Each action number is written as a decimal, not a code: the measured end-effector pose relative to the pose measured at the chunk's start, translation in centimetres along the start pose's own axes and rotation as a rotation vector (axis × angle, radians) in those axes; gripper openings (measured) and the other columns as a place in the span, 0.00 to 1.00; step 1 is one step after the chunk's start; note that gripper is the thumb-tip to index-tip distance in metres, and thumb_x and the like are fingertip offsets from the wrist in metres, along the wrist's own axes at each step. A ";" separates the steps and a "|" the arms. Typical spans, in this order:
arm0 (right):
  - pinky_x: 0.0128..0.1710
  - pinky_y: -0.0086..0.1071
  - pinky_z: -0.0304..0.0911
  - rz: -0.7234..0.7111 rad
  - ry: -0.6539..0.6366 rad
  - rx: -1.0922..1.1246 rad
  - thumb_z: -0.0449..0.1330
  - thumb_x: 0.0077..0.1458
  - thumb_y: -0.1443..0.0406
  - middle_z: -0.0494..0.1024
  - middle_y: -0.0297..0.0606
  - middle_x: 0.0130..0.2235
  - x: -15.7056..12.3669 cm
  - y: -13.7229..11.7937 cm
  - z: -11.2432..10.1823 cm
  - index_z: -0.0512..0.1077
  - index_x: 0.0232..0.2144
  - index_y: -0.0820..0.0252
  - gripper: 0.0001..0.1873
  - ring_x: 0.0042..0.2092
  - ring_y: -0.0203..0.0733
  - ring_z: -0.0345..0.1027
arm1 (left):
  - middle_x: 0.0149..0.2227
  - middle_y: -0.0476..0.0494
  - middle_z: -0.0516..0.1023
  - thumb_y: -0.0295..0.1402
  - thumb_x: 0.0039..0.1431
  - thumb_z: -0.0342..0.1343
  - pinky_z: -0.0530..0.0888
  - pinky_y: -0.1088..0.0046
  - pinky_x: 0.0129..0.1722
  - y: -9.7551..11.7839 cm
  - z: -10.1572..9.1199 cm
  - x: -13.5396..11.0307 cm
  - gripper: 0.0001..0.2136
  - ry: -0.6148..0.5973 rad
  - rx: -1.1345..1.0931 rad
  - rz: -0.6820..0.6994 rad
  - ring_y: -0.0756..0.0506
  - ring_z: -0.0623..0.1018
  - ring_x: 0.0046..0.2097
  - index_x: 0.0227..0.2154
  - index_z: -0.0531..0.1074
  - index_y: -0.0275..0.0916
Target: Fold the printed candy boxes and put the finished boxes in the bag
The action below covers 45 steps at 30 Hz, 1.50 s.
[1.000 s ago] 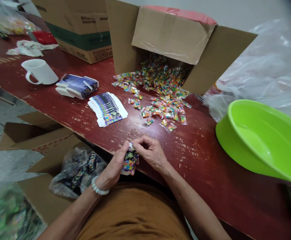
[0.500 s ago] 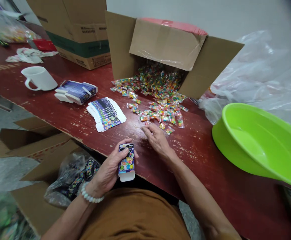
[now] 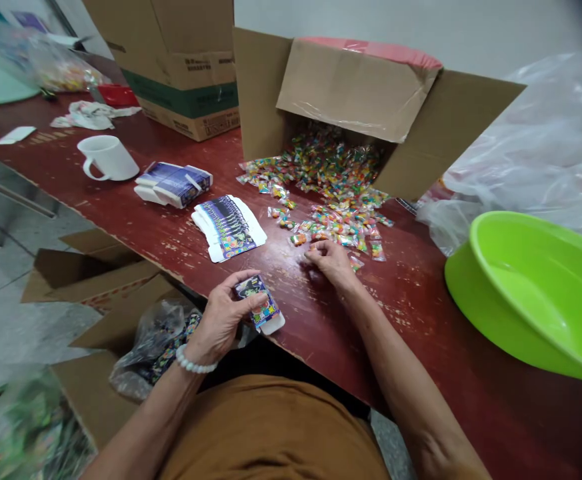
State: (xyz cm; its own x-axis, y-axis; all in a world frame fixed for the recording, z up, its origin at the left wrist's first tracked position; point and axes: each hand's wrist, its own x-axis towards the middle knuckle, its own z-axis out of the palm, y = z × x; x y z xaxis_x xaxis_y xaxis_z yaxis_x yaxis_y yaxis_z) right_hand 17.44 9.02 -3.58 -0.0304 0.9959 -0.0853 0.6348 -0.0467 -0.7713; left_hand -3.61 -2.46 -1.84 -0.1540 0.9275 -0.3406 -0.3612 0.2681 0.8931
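Observation:
My left hand (image 3: 223, 319) grips a small printed carton (image 3: 261, 308) at the near edge of the red wooden table (image 3: 421, 320). My right hand (image 3: 331, 260) reaches forward with fingers curled over the nearest of the small colourful candy packets (image 3: 338, 223), which spill from a cardboard box lying on its side (image 3: 351, 87). What the fingers enclose is hidden. A fan of flat unfolded cartons (image 3: 228, 227) lies left of the packets.
A green plastic basin (image 3: 531, 293) sits at the right, clear plastic sheeting (image 3: 531, 153) behind it. A white mug (image 3: 108, 158), a bundle of folded cartons (image 3: 173, 185) and a second cardboard box (image 3: 181, 60) stand at the left. Below the table edge lies a bag of cartons (image 3: 163, 340) in an open box.
My right hand left the carton and moved forward to the candy packets, its fingers curling. My left hand kept the carton and tilted it.

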 end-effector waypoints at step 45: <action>0.26 0.29 0.65 -0.022 -0.397 0.800 0.67 0.52 0.56 0.75 0.29 0.27 -9.8 -2.1 1.2 0.72 0.43 0.57 0.18 0.24 0.34 0.69 | 0.26 0.47 0.79 0.47 0.53 0.64 0.74 0.76 0.21 -1.4 3.3 -2.0 0.18 -0.316 0.030 -0.059 0.48 0.76 0.24 0.38 0.75 0.37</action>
State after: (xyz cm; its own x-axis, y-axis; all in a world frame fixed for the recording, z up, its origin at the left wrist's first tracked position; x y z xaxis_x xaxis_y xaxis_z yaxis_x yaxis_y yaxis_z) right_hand 15.48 -0.77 -1.83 -0.3957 0.9038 -0.1632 -0.0936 -0.2164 -0.9718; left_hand 0.24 -3.81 -1.41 0.1614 0.9437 -0.2886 -0.3332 0.3274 0.8842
